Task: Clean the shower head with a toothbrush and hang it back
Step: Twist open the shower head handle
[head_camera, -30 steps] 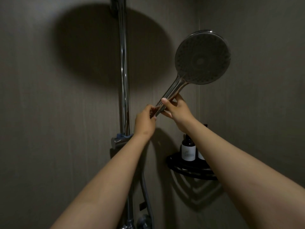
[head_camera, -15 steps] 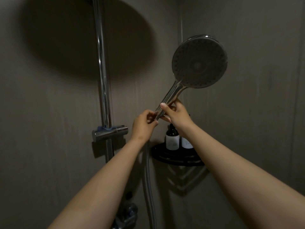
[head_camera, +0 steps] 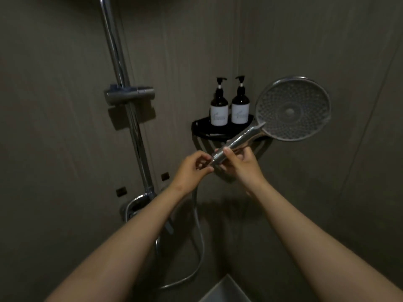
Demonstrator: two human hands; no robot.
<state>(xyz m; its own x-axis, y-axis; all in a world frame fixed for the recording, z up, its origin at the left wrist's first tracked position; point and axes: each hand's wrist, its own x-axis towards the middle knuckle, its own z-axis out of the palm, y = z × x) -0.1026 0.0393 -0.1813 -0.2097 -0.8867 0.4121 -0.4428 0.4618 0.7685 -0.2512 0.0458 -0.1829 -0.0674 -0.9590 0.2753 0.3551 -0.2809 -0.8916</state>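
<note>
Both hands were up in front of a dark shower wall. The right hand held the shower head by its shiny handle, with the fingers curled closed around the lower part of it. The round face with all its little holes pointed toward the camera and sat up and to the right of the hand, off its holder. The left hand was at the very bottom end of the handle. Its fingers were pinched nearly closed there, where the hose joins on, but I could not tell just what they gripped. The hose hung down from that spot in a long loop.

On the left stood a tall metal rail with a holder clamped on it. The holder had nothing in it. In the corner was a black shelf, partly behind the handle. Two dark pump bottles with white labels stood on it side by side.
</note>
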